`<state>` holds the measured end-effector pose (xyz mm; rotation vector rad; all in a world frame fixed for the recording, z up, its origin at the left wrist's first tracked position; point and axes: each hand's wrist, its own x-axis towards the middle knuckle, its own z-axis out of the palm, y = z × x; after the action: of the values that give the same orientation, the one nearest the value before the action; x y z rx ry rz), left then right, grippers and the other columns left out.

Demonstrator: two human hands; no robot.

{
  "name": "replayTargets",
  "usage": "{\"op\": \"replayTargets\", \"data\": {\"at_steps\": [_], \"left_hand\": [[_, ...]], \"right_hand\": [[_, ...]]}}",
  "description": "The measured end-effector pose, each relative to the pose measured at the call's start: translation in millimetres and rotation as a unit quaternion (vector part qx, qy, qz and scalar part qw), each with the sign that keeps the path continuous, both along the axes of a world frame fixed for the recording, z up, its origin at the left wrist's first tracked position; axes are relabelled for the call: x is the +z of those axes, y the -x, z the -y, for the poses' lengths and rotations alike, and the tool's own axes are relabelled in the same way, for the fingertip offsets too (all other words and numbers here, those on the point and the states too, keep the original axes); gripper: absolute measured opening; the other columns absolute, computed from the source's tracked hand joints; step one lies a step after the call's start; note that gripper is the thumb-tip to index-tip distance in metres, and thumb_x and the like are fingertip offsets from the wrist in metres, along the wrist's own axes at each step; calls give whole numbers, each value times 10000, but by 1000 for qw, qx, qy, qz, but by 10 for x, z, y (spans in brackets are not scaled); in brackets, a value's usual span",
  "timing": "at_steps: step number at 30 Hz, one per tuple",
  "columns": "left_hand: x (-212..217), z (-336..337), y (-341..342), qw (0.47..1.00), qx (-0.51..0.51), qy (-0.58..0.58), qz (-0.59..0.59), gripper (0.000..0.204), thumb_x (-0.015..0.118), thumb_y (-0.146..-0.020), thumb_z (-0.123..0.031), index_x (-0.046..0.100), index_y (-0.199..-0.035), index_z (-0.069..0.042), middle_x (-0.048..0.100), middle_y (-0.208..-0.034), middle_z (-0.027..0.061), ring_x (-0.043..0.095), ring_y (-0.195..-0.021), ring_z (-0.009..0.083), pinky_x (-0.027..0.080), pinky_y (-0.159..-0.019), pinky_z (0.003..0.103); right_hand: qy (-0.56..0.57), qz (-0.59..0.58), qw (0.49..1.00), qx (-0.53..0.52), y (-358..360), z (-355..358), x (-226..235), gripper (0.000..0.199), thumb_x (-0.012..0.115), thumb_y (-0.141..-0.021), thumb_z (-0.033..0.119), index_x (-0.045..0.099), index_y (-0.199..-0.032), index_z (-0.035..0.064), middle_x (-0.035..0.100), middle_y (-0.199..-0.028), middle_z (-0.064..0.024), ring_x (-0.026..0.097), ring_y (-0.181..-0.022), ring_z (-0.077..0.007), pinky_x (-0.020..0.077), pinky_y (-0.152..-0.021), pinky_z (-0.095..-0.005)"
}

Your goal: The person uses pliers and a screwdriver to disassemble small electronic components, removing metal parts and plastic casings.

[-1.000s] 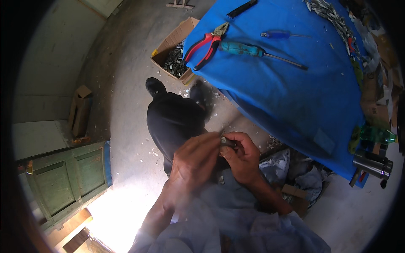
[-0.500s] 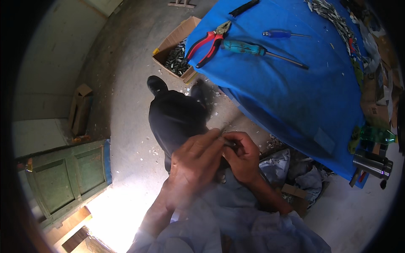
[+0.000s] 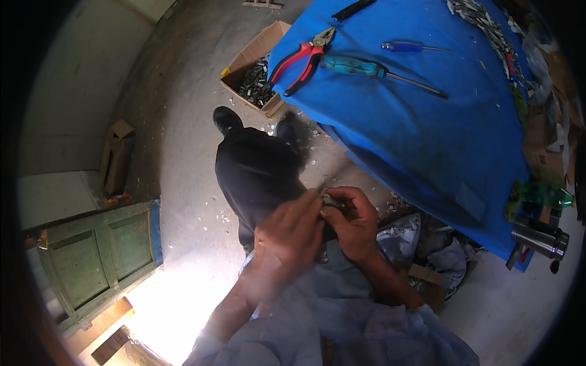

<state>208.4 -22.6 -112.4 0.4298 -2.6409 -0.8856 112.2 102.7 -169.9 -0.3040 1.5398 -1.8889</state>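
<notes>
My right hand (image 3: pixel 355 227) is closed, with thumb and fingers pinching a small grey metal piece (image 3: pixel 330 200); its exact kind is too small to make out. Right against it, my left hand (image 3: pixel 288 230) shows its back, with the fingers bent toward the same spot. The left fingertips are hidden, so whatever they may grip does not show. Both hands are held over my lap, in front of my dark-trousered leg. On the blue-covered table ahead lie red-and-black pliers (image 3: pixel 305 60), a teal-handled screwdriver (image 3: pixel 357 66) and a smaller blue-handled screwdriver (image 3: pixel 404 47).
A cardboard box (image 3: pixel 262 46) of small dark metal parts stands at the table's left corner. Metal pieces (image 3: pixel 473 21) are heaped at the far right. A steel flask (image 3: pixel 537 239) and green bottle (image 3: pixel 546 196) are at the right edge. Small bits litter the floor.
The left hand has drawn slightly down, and more of the grey metal piece shows in the right fingers. The tools on the table lie as before.
</notes>
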Motion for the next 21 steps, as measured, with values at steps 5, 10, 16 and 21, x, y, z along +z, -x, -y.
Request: {"op": "replayTargets", "data": {"at_steps": [5,10,16,21], "left_hand": [[102,94,49,997,42,-66,-23,454,789,-774,-20,696,-1216,18,693,-1268,190,698,-1125,354,580,-951,427],[-20,157,-18,998,-17,-56,-11,485,799,-774,-43,688,-1243,8,676,-1299,196,685,-1157,369,571,-974,421],[-69,-55,-12,992,25,-123,-14,579,805,-782,-79,635,-1323,38,618,-1378,233,645,-1229,388,543,-1023,432],[-39,-100,-7,989,29,-142,-2,644,807,-805,-127,582,-1376,66,563,-1429,269,600,-1285,412,519,-1058,452]], "right_hand": [[-2,-5,999,39,9,12,-6,290,700,-923,-42,629,-1204,-27,697,-1126,-88,667,-1050,-132,551,-905,-271],[8,23,999,43,-7,26,6,290,698,-921,-52,629,-1202,-28,699,-1128,-96,673,-1048,-132,557,-900,-271],[3,48,999,15,-10,55,5,304,697,-912,-70,621,-1203,-26,701,-1124,-104,682,-1009,-139,573,-866,-276],[3,68,998,6,22,61,2,296,681,-918,-82,611,-1201,-31,700,-1110,-117,690,-981,-149,579,-861,-283]]}}
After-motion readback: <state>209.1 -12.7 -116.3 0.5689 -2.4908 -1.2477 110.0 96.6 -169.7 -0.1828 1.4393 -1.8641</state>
